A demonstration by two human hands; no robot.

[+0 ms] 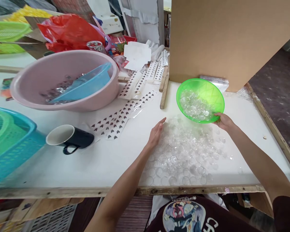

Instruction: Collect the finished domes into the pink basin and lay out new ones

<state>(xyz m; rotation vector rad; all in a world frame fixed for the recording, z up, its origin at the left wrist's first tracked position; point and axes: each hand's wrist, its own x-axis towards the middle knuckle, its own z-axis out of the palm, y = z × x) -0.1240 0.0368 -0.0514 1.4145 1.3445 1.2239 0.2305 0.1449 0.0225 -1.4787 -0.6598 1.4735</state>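
Observation:
My right hand (223, 121) grips the near rim of a green plastic bowl (207, 91), which is tilted toward me and holds several clear glass discs. A spread of the same clear discs (183, 154) lies on the white table (106, 161) below the bowl. My left hand (156, 133) rests open, fingers together and stretched out, on edge at the left side of that spread.
A large pink basin (38, 80) with a blue scoop (87, 85) stands at the back left. A dark mug (71, 138) lies on its side, beside a blue basket (12, 145). Sheets of small dark stickers (120, 117) lie mid-table. A cardboard panel (222, 35) stands behind the bowl.

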